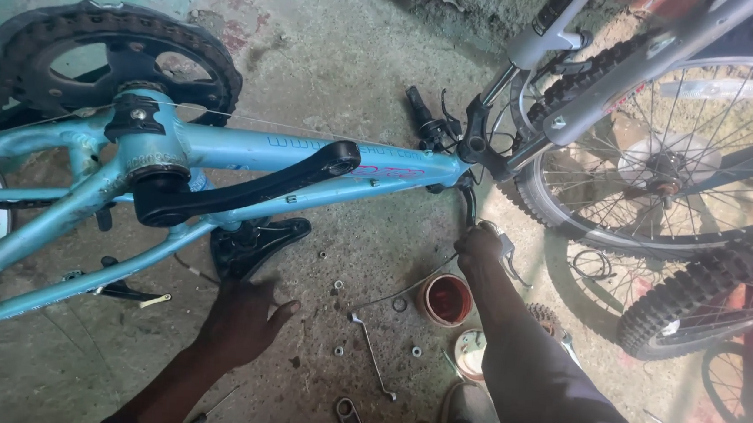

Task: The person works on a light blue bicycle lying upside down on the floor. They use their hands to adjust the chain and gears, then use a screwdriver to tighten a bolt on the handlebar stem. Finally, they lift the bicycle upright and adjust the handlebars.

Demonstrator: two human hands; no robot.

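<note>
Spanner (373,356) lies between hands, tin (447,299) just right.

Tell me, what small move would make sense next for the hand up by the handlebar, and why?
Probably a slight pull or twist with the right hand, which grips the handlebar end of the upturned blue bike beside a brake lever. The left hand rests open on the floor, so it could reach the spanner lying close by if needed.
</note>
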